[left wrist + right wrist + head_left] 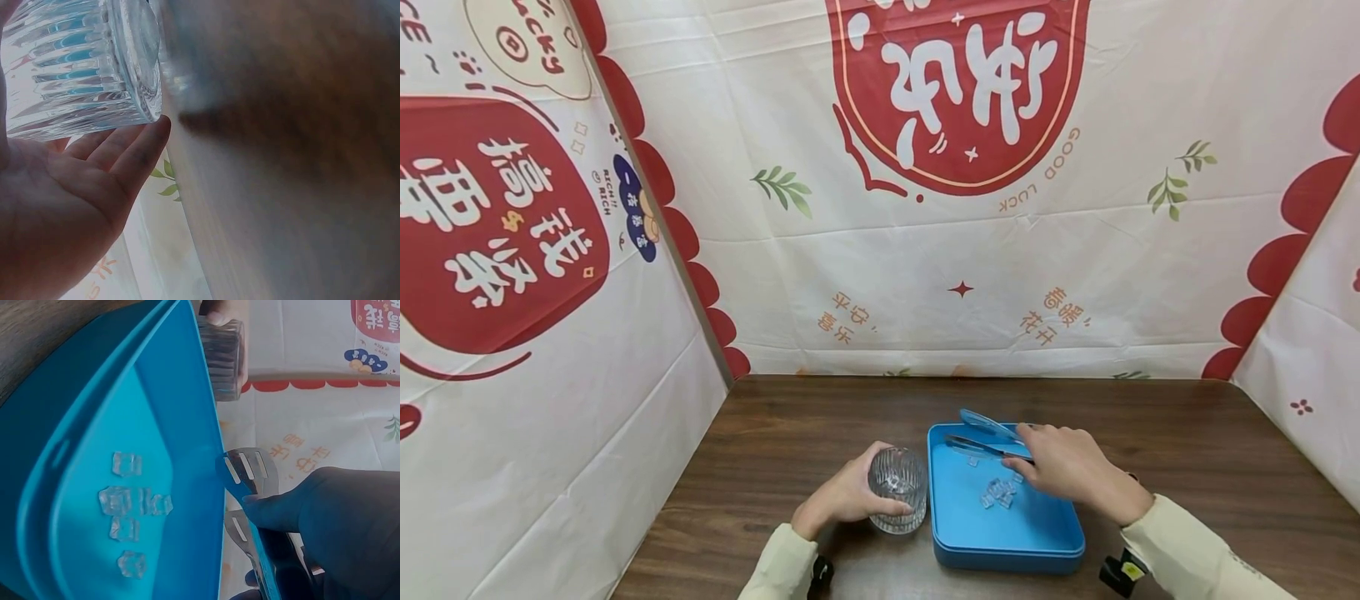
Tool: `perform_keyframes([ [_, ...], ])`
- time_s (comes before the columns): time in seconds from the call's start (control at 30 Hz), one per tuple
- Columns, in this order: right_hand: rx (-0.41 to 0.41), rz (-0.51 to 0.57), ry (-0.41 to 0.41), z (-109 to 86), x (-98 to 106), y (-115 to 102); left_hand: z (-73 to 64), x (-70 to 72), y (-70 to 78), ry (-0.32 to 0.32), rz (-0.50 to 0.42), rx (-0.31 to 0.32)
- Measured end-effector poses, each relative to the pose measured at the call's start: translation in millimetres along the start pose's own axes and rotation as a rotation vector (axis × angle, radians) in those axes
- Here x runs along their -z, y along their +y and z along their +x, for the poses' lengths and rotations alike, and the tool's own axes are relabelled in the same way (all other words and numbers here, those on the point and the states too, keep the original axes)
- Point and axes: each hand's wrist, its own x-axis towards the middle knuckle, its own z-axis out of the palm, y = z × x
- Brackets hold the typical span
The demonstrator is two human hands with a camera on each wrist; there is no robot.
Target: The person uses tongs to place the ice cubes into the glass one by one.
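Note:
My left hand [844, 495] grips a clear ribbed glass [898, 475] at the left side of a blue square tray [1045, 537]. In the left wrist view the fingers wrap the glass [69, 75] near its thick base, close to the tabletop. Over the tray's far right part, my right hand [1071, 468] holds a pair of metal tongs [985, 448]. The tongs' slotted ends [250, 469] stand apart, with nothing between them. Several clear ice-like cubes [1000, 493] lie in a loose cluster on the tray floor, and a single clear cube [973, 461] sits farther back under the tongs.
The dark wood table [805, 417] runs back to a white printed cloth [880, 267] hung behind it. Another printed cloth [625, 417] hangs along the left side. A black wrist device [1123, 572] is near the right sleeve [1187, 542].

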Motion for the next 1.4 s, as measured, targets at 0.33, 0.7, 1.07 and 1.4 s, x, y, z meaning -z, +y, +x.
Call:
perform_keyframes([
  [0.33, -0.002, -0.014, -0.043, 1.7, -6.3, 2.9, -0.9, 0.9, 1.4, 0.0, -0.001, 0.002],
  [0.7, -0.029, -0.003, -0.135, 2.4, -15.6, 0.2, -1.0, -0.5, 0.5, 0.001, -0.009, 0.012],
  [1.07, -0.047, -0.015, -0.134, 5.1, -17.8, -2.8, -0.8, 1.0, 2.1, 0.006, 0.001, -0.009],
  [1.4, -0.073, 0.025, -0.144, 5.0, -14.9, -9.8, -0.8, 0.5, 1.9, 0.007, -0.002, -0.006],
])
